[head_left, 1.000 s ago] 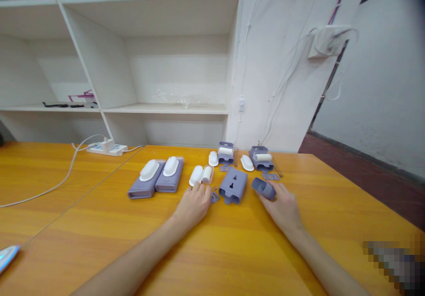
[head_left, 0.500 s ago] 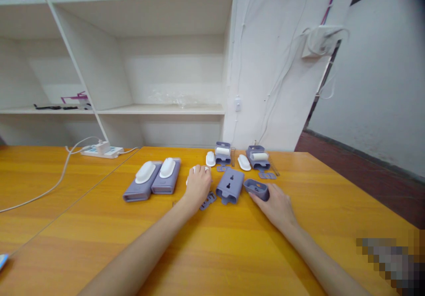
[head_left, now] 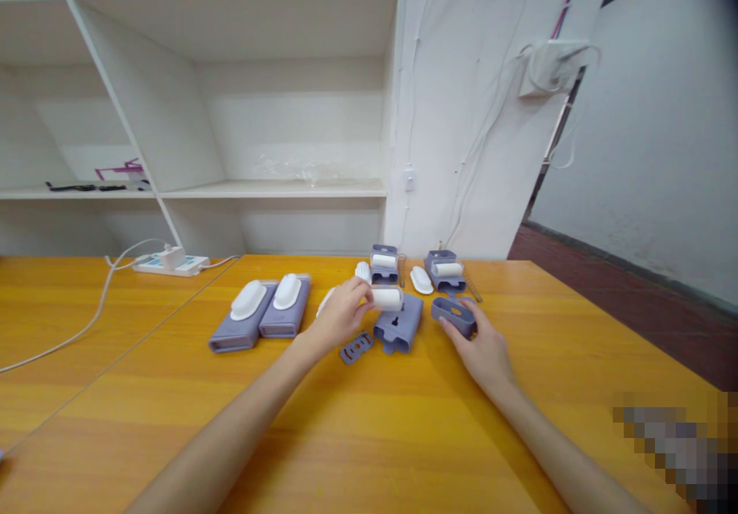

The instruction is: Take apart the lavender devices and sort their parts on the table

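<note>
From where I stand, both bare arms reach forward over the wooden table (head_left: 369, 437), slanting in from the near corners toward the middle. The left hand (head_left: 341, 310) is turned back upward, its wrist fairly level with the forearm, and its fingers point right. Thumb and fingertips are closed in a pinch on the left end of a white roll (head_left: 386, 299), which lies about level across the view, over the far part of a purple casing (head_left: 399, 326). I can't tell whether roll and casing touch.

The right hand (head_left: 484, 349) comes in from the other side, its forearm angled forward and left. It grips a hollow purple cap (head_left: 453, 313), thumb along the near side, fingers round the right end, the cap's hollow side tipped up. That cap is just right of the casing, which rests on the table between the two hands.

Near the left wrist lies a slotted purple plate (head_left: 356, 347); a white oval lid (head_left: 324, 301) peeks out behind that hand. Farther left, two purple units (head_left: 285, 314) sit side by side, each topped with white
</note>
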The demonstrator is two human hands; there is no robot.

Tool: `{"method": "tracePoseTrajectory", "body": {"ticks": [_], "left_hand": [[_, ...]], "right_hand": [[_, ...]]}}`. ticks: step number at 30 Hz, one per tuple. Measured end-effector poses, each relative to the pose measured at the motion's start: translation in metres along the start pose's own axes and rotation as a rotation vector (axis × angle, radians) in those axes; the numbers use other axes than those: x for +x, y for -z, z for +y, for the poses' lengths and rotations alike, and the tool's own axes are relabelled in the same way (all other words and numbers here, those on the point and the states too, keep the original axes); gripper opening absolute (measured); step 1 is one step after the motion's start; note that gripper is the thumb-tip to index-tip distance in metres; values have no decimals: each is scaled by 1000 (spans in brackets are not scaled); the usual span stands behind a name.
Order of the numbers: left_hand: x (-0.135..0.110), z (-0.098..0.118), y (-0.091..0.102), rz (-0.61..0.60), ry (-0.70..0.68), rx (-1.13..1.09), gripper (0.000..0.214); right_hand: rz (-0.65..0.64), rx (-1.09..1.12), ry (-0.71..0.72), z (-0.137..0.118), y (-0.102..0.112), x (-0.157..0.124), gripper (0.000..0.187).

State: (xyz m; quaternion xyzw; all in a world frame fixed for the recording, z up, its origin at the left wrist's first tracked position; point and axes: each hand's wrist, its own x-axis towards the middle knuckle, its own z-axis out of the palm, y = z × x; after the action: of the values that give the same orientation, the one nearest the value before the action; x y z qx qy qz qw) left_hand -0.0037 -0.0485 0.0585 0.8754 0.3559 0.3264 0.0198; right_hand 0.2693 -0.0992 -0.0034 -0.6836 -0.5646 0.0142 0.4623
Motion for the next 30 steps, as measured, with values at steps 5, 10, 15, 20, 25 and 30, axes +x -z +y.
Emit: {"method": "tracePoseTrajectory", "body": {"ticks": [5, 10, 15, 20, 25, 30], "left_hand": [[0, 12, -2, -121, -97, -241, 9], [-5, 17, -10, -97, -61, -283, 16], [-15, 20, -18, -86, 70, -381, 46], [-15, 20, -27, -67, 94, -334, 48], [-13, 22, -31, -39, 105, -314, 43], [-14, 31, -35, -44, 96, -299, 38]], "right_hand": [[-34, 73, -52, -4, -8, 4, 57], [-54, 231, 14, -24, -19, 14, 57], [-168, 288, 65, -40, -32, 33, 51], [-314, 382, 55, -42, -48, 43, 48], [-287, 420, 31, -42, -51, 39, 50], [-247, 542, -63, -47, -48, 26, 55]]}}
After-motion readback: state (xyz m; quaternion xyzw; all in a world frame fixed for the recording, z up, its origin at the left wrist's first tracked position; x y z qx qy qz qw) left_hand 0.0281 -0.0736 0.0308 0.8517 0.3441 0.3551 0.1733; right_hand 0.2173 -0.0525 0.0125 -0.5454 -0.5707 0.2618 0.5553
